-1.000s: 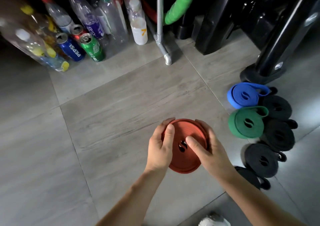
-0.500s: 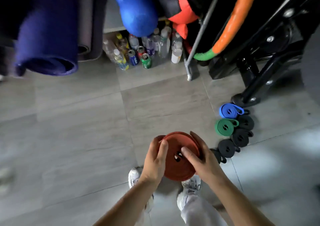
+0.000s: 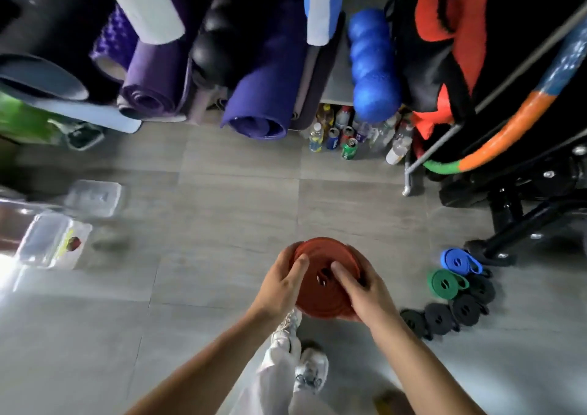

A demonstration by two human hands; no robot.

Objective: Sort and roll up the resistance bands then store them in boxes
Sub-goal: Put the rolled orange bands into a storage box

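Observation:
A rolled red resistance band [image 3: 327,297] is held flat in front of me, well above the floor. My left hand [image 3: 281,284] grips its left edge and my right hand [image 3: 365,290] grips its right edge, fingers lying over the top. On the floor at the right lie a rolled blue band [image 3: 457,260], a rolled green band [image 3: 443,282] and several rolled black bands [image 3: 451,311]. Clear plastic boxes [image 3: 92,198] sit blurred on the floor at the far left, one with its lid open [image 3: 47,243].
Rolled yoga mats [image 3: 254,97] and a blue foam roller [image 3: 371,65] stand along the back. Bottles and cans [image 3: 349,138] cluster beneath them. A black machine frame [image 3: 521,224] and a hoop rack [image 3: 476,157] fill the right side. My feet [image 3: 309,373] are below the band.
The view has risen and pulled back from the floor, so the bands look smaller and the boxes at the left have come into view. Both hands still hold the red band.

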